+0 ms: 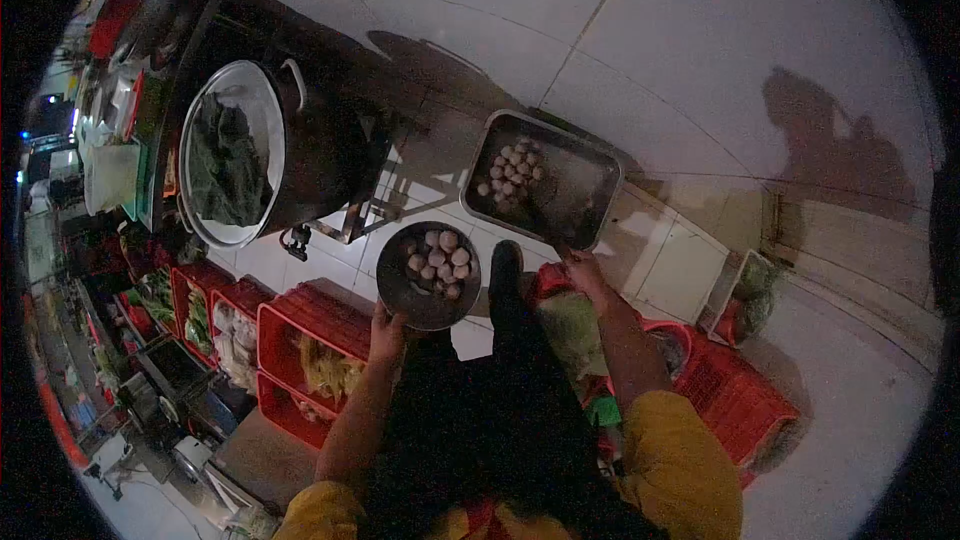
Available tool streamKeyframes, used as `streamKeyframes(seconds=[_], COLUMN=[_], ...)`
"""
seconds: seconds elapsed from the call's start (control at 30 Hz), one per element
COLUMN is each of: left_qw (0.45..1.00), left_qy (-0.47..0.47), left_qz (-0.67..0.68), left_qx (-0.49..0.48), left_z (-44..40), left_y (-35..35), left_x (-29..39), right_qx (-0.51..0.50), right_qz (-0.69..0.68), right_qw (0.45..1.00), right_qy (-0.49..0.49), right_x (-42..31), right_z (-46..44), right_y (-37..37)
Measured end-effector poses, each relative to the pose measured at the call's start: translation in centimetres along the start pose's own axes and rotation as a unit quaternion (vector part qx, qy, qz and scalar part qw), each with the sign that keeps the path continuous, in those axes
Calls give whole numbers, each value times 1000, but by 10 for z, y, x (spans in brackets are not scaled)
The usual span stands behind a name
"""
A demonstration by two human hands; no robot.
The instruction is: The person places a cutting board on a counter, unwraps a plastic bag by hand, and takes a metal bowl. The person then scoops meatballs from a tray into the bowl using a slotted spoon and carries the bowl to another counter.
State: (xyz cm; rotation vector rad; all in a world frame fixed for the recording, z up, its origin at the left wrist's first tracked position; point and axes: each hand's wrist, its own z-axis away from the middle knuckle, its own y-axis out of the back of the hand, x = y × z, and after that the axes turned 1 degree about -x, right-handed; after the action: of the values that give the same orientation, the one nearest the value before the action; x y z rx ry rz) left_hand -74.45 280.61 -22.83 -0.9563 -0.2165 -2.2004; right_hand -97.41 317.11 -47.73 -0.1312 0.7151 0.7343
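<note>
Pale tiles (680, 50) surround me; a big pot (255, 95) stands left of a metal tray (580, 175). My left grip (388, 332) clasps a dark bowl (430, 314) by its rim; my right grip (590, 278) is curled by the tray, its hold unclear. Round balls (438, 256) lie in bowl and tray.

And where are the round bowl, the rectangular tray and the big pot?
Round bowl (428, 313), head view: bare lower inside.
Rectangular tray (572, 175), head view: bare floor, right side.
Big pot (257, 100), head view: pale inner wall.

No legible text or labels.
</note>
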Motion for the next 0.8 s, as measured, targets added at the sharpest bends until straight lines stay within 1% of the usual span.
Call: streamKeyframes(seconds=[0.03, 0.1, 0.13, 0.2, 0.23, 0.27, 0.3, 0.33, 0.4, 0.47, 0.5, 0.53, 0.6, 0.63, 0.67, 0.7, 0.73, 0.77, 0.8], left_qw=[1000, 998, 998, 998, 998, 1000, 997, 997, 999, 999, 998, 998, 988, 988, 995, 999, 993, 993, 981], left_qy=[0, -3, -2, 20, 20, -7, -31, -29, -10, -15, -17, -18, -87, -88, -41, 5, -53, -51, -77], left_qz=[0, 55, 55, 56, 56, 0, -55, -55, 21, 15, 8, 10, 59, 62, 32, 3, 69, 74, 133], left_qx=[-5, -4, -8, -3, -3, -28, -53, -52, -44, -47, -56, -55, -115, -115, -80, -48, -73, -82, -119], left_z=[-2, -10, -14, -23, -26, -28, -31, -34, -42, -57, -63, -76, -105, -113, -121, -127, -142, -156, -168], left_y=[-2, -5, -4, -3, -3, -7, -10, -17, -31, -48, -54, -55, -54, -65, -81, -91, -95, -103, -113], left_x=[-1, -9, -12, -16, -14, -6, -2, 0, -1, 1, 1, -8, -34, -30, -25, -26, -46, -62, -71], right_qx=[12, 28, 22, 15, 12, 9, 8, 39, 59, 58, 56, 49, 43, 58, 74, 78, 77, 81, 85], right_qz=[100, 200, 71, -59, -160, -261, -260, -72, 119, -10, -8, 0, 10, 4, -1, 2, -28, -41, -54], right_qw=[992, 968, 989, 991, 983, 964, 964, 995, 989, 997, 997, 998, 994, 997, 997, 997, 996, 995, 994], right_qy=[75, 145, 131, 116, 87, 56, 54, 60, 63, 47, 47, -27, -103, -45, 13, 13, 28, 34, 41], right_x=[-15, -2, 2, 6, 8, 3, 0, -4, -23, -71, -81, -88, -110, -127, -133, -122, -112, -111, -114], right_z=[19, 27, 27, 41, 54, 66, 70, 73, 95, 130, 137, 141, 162, 182, 196, 200, 203, 207, 213], right_y=[6, 13, 12, 17, 20, 24, 27, 31, 31, 34, 39, 47, 56, 58, 60, 62, 65, 71, 76])
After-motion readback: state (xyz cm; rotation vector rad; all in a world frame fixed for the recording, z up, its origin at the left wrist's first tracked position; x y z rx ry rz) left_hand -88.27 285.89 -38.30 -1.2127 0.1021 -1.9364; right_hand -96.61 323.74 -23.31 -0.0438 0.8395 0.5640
